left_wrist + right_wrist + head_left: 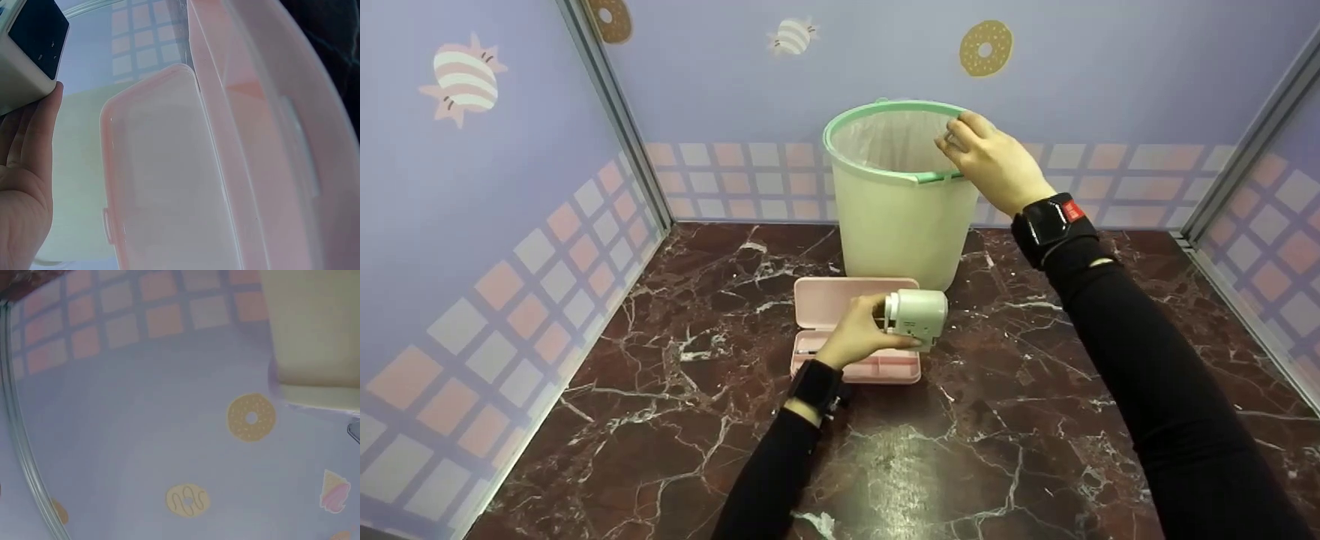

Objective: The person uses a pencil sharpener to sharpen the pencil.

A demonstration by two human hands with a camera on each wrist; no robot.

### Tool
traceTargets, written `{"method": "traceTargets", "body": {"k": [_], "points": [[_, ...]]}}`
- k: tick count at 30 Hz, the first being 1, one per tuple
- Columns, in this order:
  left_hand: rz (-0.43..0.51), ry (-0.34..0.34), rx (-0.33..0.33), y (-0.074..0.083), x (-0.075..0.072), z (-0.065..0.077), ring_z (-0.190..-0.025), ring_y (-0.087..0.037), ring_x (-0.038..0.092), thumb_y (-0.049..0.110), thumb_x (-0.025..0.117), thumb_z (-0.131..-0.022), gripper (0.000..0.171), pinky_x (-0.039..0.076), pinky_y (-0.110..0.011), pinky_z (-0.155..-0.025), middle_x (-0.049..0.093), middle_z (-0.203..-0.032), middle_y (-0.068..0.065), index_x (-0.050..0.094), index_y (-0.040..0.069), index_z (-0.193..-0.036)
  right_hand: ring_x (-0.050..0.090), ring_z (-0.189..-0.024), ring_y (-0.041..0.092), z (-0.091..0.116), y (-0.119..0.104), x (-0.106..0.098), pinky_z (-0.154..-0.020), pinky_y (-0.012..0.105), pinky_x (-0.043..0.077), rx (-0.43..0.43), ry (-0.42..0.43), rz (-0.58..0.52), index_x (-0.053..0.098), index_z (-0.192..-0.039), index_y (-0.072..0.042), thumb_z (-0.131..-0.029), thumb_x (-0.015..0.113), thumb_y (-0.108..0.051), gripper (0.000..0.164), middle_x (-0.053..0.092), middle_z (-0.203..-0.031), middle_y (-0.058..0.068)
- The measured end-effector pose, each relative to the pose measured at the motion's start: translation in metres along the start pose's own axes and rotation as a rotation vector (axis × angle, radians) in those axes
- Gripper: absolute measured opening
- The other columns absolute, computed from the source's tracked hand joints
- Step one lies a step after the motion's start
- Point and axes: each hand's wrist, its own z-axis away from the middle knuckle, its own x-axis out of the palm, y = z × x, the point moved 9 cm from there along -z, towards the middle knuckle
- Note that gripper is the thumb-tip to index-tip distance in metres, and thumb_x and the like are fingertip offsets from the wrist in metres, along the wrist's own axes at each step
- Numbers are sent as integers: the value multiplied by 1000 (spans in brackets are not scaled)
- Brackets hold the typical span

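My left hand (855, 334) grips a small pale-green device (921, 313) with a white end, above an open pink pencil case (855, 300). In the left wrist view the device (34, 50) shows a dark panel, and my left hand (28, 174) supports it from below. A dark slim item (808, 352) lies inside the case. My right hand (997, 161) is at the right side of the green rim of a pale bin (904, 217), fingers bent over its opening. Whether those fingers pinch anything is hidden.
A translucent liner (885, 142) lines the bin, which stands behind the pencil case near the back wall. The dark red marbled tabletop (660, 420) is bordered by patterned panels (510, 150) at left, back and right.
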Motion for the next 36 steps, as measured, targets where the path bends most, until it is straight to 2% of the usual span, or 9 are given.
{"method": "traceTargets", "body": {"k": [8, 20, 26, 29, 33, 36], "points": [[-4, -5, 1, 0, 0, 0, -89, -16, 70, 15, 92, -62, 62, 58, -27, -83, 75, -103, -10, 68, 5, -119, 54, -116, 37, -1, -5, -6, -90, 39, 57, -109, 4, 82, 64, -121, 7, -86, 58, 16, 37, 58, -119, 25], [9, -5, 11, 0, 0, 1, -89, -15, 70, 11, 91, -63, 61, 58, -27, -82, 75, -104, -12, 67, 3, -119, 55, -112, 38, -5, -4, -17, -89, 37, 57, -131, 15, 124, 62, -123, 9, -87, 55, 17, 38, 59, -116, 26], [9, -6, 7, 1, 0, 1, -88, -14, 70, 12, 92, -63, 60, 58, -28, -81, 75, -103, -11, 68, 4, -117, 55, -113, 38, -4, 1, -17, -88, 37, 57, -101, 14, 148, 61, -125, 8, -88, 53, 17, 39, 59, -115, 25], [0, -2, 9, 1, 0, 1, -87, -14, 70, 13, 92, -62, 60, 58, -27, -81, 75, -102, -10, 68, 5, -117, 55, -113, 38, -2, 5, -17, -88, 38, 58, -70, 26, 123, 61, -125, 8, -88, 53, 17, 39, 59, -116, 25], [-6, 0, 11, 1, 0, 1, -87, -14, 70, 14, 92, -62, 60, 58, -27, -81, 75, -102, -10, 69, 5, -117, 55, -116, 40, 1, 13, -19, -87, 42, 58, 12, 34, 48, 61, -126, 7, -87, 55, 15, 40, 59, -120, 26], [1, -3, 7, 0, 0, 0, -89, -14, 71, 14, 92, -62, 62, 58, -27, -83, 75, -103, -10, 68, 6, -119, 56, -117, 42, 4, 22, -21, -87, 46, 58, 104, 44, -10, 60, -127, 6, -88, 62, 6, 39, 59, -122, 28]]}}
